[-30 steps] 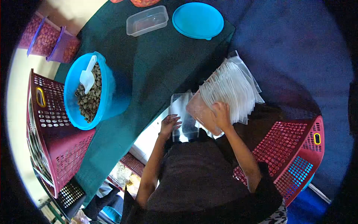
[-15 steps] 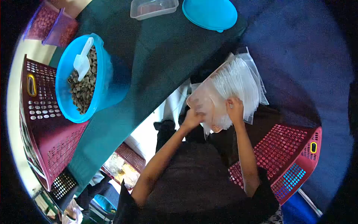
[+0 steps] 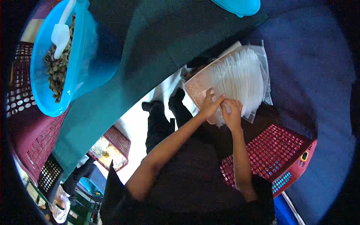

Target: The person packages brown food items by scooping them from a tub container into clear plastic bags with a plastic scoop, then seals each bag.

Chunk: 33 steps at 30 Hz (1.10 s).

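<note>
A fanned stack of clear zip bags (image 3: 245, 75) lies on a pinkish tray (image 3: 197, 85) in front of my body. My right hand (image 3: 232, 112) is over the near edge of the stack, its fingers pinched on a clear plastic bag whose outline is hard to make out. Right beside it, my left hand (image 3: 210, 106) has thumb and finger spread in a V, one tip meeting the right fingertips. Loose bag corners show just below both hands.
A blue tub (image 3: 80, 71) of small brown pieces, with a white scoop (image 3: 60, 35) in it, stands at the left. Maroon baskets stand at the far left and at the right (image 3: 270, 153). A blue lid (image 3: 240, 5) lies at the top. Another person's dark-clothed leg shows lower left.
My left hand has moved right and up from the tray's left side to meet my right hand. More of the pink tray shows now. The view has shifted, so the tub sits further left.
</note>
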Each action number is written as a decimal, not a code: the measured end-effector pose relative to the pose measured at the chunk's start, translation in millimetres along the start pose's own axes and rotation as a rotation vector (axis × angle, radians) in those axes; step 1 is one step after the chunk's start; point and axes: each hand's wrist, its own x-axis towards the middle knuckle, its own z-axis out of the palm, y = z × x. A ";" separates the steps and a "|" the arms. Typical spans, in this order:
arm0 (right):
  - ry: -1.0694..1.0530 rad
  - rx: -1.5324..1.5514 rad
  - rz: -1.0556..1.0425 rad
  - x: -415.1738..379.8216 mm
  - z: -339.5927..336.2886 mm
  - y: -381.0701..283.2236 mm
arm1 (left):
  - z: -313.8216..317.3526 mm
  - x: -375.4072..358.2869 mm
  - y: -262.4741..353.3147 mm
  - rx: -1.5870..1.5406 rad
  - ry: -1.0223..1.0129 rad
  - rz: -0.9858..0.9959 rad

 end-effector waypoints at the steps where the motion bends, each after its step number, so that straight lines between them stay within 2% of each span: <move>1: -0.045 -0.041 -0.019 -0.7 1.3 0.7 | -3.1 -0.8 -0.2 0.030 -0.020 0.008; 4: -0.041 -0.102 -0.056 -0.1 1.9 -3.4 | -15.2 1.6 -7.8 -0.059 -0.102 0.037; 7: 0.010 -0.116 0.040 0.2 7.9 2.2 | -25.2 5.7 -38.2 0.100 0.003 0.278; 8: -0.001 -0.116 0.037 0.2 9.4 4.4 | -33.8 5.3 -43.9 0.095 0.010 0.271; 10: 0.053 -0.162 0.059 1.7 11.1 10.8 | -54.6 7.3 -48.8 0.198 -0.130 0.187; 12: 0.078 -0.175 0.060 2.0 14.7 16.7 | -62.6 5.3 -48.8 0.294 -0.078 0.152; 14: 0.107 -0.185 0.058 3.1 17.1 16.1 | -66.4 -6.8 -26.4 0.069 0.103 0.040; 16: 0.168 -0.005 0.233 5.0 16.4 14.5 | -65.9 -8.3 -23.7 0.162 0.153 0.100; 18: 0.153 0.016 0.221 1.9 14.4 16.3 | -58.9 -9.4 -23.0 0.203 0.365 0.547; 19: 0.141 0.037 0.214 0.6 12.9 16.5 | -59.1 -12.6 -19.3 0.199 0.365 0.545; 21: 0.123 -0.008 0.133 -0.5 11.6 15.3 | -60.1 -18.8 -12.2 0.492 0.182 0.535; 23: 0.106 -0.051 0.055 -2.3 10.3 15.8 | -55.7 -16.8 -12.7 0.440 0.175 0.547; 25: -0.017 -0.056 -0.058 -2.3 7.8 18.0 | -47.2 -12.5 -12.4 0.388 0.165 0.561; 27: -0.050 -0.111 -0.070 -5.1 6.8 15.2 | -35.8 -9.2 -13.6 0.168 0.161 0.322; 28: -0.081 -0.162 -0.086 -5.7 5.8 11.8 | -31.5 -8.3 -12.8 0.165 0.156 0.319; 30: -0.102 -0.174 -0.071 -4.0 1.4 4.0 | -25.2 -6.3 -11.4 0.411 0.309 0.397; 31: -0.120 -0.180 -0.059 -3.3 0.3 2.4 | -26.0 -7.4 -7.1 0.408 0.308 0.394; 33: -0.083 -0.183 -0.040 -2.7 4.8 9.3 | -32.7 -9.6 1.0 0.391 0.188 0.225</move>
